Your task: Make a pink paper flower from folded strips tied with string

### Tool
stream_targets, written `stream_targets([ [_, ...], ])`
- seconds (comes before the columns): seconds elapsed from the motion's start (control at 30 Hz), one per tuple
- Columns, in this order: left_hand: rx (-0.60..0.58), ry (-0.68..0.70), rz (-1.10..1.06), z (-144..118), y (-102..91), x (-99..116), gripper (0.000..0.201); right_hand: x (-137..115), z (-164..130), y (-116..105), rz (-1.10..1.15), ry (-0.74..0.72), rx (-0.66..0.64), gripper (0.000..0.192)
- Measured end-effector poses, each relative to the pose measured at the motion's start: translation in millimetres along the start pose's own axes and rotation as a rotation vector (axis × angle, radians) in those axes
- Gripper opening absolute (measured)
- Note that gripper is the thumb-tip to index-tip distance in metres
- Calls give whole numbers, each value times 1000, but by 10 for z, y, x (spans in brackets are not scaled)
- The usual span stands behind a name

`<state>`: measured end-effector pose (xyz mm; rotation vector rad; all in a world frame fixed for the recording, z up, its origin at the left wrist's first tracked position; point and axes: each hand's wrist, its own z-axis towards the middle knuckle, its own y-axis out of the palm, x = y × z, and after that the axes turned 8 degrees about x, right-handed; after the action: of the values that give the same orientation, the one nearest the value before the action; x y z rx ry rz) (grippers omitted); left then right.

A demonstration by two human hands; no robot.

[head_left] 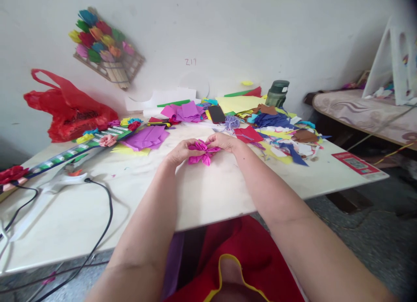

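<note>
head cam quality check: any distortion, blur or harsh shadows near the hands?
Head view: wide-angle bending curves the table edge; soft even light with faint shadows; both hands and the pink paper flower reasonably sharp; top-right corner darkly vignetted.

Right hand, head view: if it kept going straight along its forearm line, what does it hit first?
The right hand points up-left, away from the body. Past the folded magenta paper flower it grips, the black phone lying flat on the white table looks likeliest first; depth is unclear.

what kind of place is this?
Likely a home craft corner: a table strewn with coloured paper scraps, paper flowers on the wall, and a bed alongside.
</note>
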<state>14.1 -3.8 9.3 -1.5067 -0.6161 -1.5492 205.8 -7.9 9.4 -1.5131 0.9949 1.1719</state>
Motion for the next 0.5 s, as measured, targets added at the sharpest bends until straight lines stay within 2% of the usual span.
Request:
stream_targets([
  [0.1, 6, -25, -25, -1, 4, -3, 34, -1, 2, 5, 20, 5, 34, 13],
  [0.23, 75, -45, -12, 13, 7, -19, 32, -44, -8, 13, -30, -32, 83, 11],
  [0.4, 198, -52, 7, 54, -12, -71, 34, -130, -22, 28, -217, -263, 300, 18],
  [0.5, 265, -53, -3, 68, -13, -81, 34, -180, -38, 36, -286, -404, 357, 16],
])
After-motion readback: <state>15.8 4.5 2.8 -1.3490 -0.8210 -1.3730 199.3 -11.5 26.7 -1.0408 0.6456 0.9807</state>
